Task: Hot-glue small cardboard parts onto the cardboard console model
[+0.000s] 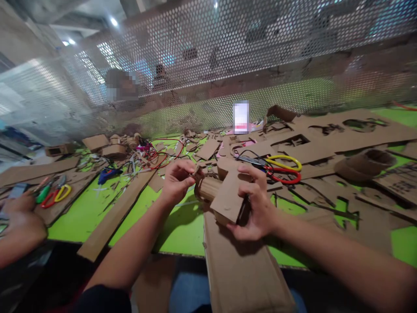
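A cardboard model (229, 198) with a boxy body and a ridged cylinder (210, 188) is held up above the table's near edge. My right hand (257, 204) grips the boxy body from the right, fingers on top and thumb underneath. At the cylinder's left end, my left hand (177, 182) pinches a small cardboard piece (197, 171) between thumb and fingertips. Whether that piece is joined to the cylinder I cannot make out. Below the model, a long cardboard panel (243, 269) reaches over the table edge toward my lap.
Red-and-yellow-handled scissors (283, 168) lie just beyond my right hand. Cut cardboard sheets (329, 134) cover the right side of the green table (130, 221). A blue glue gun (109, 174) lies left. Another person's hand (21, 217) rests far left. Perforated metal screen (208, 56) stands behind.
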`<state>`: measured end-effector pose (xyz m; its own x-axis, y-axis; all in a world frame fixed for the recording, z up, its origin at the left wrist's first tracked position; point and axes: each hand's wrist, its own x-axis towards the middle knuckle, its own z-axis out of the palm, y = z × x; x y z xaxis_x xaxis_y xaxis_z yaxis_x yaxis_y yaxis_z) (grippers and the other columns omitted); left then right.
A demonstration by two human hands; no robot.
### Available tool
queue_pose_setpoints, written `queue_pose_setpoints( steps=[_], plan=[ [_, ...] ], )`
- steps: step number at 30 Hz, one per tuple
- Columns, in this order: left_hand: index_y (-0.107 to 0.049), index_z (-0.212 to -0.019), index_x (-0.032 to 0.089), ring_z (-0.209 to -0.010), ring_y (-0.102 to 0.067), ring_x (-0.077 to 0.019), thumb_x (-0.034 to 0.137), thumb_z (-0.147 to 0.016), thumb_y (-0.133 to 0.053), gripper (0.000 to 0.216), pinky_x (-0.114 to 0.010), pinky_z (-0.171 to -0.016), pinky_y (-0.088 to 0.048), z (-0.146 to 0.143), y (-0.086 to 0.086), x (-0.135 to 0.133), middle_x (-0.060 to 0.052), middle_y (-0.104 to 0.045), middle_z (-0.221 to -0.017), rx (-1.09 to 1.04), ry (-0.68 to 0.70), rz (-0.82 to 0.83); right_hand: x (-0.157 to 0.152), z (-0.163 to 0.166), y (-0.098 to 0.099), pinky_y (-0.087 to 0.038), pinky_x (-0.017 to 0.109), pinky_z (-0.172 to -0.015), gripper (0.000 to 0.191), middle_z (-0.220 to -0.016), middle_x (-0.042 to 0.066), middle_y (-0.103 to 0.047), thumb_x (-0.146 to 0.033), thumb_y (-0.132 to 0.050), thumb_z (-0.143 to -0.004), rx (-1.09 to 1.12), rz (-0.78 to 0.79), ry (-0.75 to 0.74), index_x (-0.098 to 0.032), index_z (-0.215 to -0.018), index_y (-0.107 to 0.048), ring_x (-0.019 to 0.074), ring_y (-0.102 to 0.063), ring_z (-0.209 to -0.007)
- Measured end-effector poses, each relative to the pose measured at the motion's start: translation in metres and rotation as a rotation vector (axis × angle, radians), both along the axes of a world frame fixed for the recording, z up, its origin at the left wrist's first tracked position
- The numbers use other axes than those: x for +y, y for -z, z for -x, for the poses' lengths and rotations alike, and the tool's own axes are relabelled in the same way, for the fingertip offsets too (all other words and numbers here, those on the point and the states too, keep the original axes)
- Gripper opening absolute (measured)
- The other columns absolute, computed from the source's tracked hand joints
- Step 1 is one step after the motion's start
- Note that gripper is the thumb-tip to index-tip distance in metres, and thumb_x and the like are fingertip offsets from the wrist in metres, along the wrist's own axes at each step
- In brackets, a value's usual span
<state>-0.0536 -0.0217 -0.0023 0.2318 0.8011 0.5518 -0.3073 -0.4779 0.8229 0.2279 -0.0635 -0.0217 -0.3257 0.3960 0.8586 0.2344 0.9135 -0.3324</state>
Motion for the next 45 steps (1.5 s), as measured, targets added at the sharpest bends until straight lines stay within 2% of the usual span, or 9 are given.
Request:
queue_pose_setpoints(
  steps=[7, 16, 23, 28, 38, 42, 45],
  plan=[
    [-0.075, -0.096, 0.022, -0.087, -0.071, -0.0162, 0.026, -0.081, -0.096, 0.027, -0.029, -0.077, -0.057, 0.007, 0.0, -0.006, -0.004, -0.071, -0.099, 0.053, -0.068, -0.064, -0.003, 0.0, -0.003, -0.05, 0.069, -0.115, 0.08, -0.15, 0.015, -0.036, -0.042, -0.087, -0.058, -0.06, 0.004, 0.009, -0.029, -0.123, -0.041, 0.0439, -0.044, -0.144],
    [-0.08, -0.094, 0.021, -0.092, -0.067, -0.0174, 0.021, -0.083, -0.094, 0.017, -0.03, -0.081, -0.055, -0.019, -0.015, -0.034, -0.006, -0.07, -0.095, 0.203, -0.141, -0.152, -0.003, 0.001, -0.002, -0.048, 0.071, -0.116, 0.077, -0.152, 0.015, -0.036, -0.044, -0.087, -0.063, -0.131, 0.013, 0.007, -0.03, -0.124, -0.041, 0.0444, -0.045, -0.143],
    [-0.079, -0.096, 0.022, -0.092, -0.072, -0.0168, 0.008, -0.088, -0.084, 0.017, -0.03, -0.082, -0.057, -0.024, -0.032, -0.049, -0.005, -0.072, -0.098, 0.528, -0.174, -0.378, -0.001, -0.001, -0.004, -0.05, 0.067, -0.116, 0.077, -0.152, 0.016, -0.036, -0.043, -0.085, -0.063, -0.167, -0.007, -0.052, -0.028, -0.125, -0.042, 0.0428, -0.045, -0.143],
    [-0.079, -0.1, 0.023, -0.093, -0.075, -0.0181, 0.011, -0.092, -0.081, 0.016, -0.03, -0.081, -0.06, -0.024, -0.037, -0.054, -0.006, -0.075, -0.1, 0.663, -0.173, -0.38, 0.0, -0.001, -0.002, -0.051, 0.066, -0.116, 0.077, -0.153, 0.015, -0.036, -0.048, -0.085, -0.065, -0.216, 0.011, -0.1, -0.03, -0.126, -0.042, 0.0419, -0.046, -0.144],
    [-0.082, -0.095, 0.022, -0.091, -0.08, -0.0195, 0.007, -0.088, -0.081, 0.016, -0.029, -0.079, -0.066, -0.031, -0.042, -0.059, -0.008, -0.083, -0.1, 0.691, -0.294, -0.344, -0.001, -0.001, -0.004, -0.05, 0.064, -0.117, 0.07, -0.151, 0.015, -0.039, -0.048, -0.083, -0.067, -0.187, 0.021, -0.109, -0.029, -0.122, -0.043, 0.0419, -0.047, -0.146],
    [-0.082, -0.098, 0.023, -0.097, -0.081, -0.0202, 0.005, -0.09, -0.075, 0.02, -0.029, -0.082, -0.067, -0.03, -0.046, -0.063, -0.008, -0.083, -0.104, 0.767, -0.286, -0.337, -0.001, -0.002, -0.003, -0.048, 0.065, -0.118, 0.07, -0.153, 0.016, -0.039, -0.048, -0.083, -0.068, -0.195, 0.026, -0.11, -0.029, -0.123, -0.045, 0.042, -0.046, -0.147],
    [-0.082, -0.098, 0.023, -0.112, -0.081, -0.0243, 0.005, -0.091, -0.074, 0.021, -0.032, -0.088, -0.068, -0.03, -0.053, -0.065, -0.011, -0.083, -0.12, 0.831, -0.278, -0.335, 0.0, -0.002, -0.002, -0.048, 0.066, -0.119, 0.068, -0.152, 0.016, -0.04, -0.048, -0.082, -0.068, -0.196, 0.021, -0.127, -0.028, -0.122, -0.046, 0.0416, -0.045, -0.148]
  ],
)
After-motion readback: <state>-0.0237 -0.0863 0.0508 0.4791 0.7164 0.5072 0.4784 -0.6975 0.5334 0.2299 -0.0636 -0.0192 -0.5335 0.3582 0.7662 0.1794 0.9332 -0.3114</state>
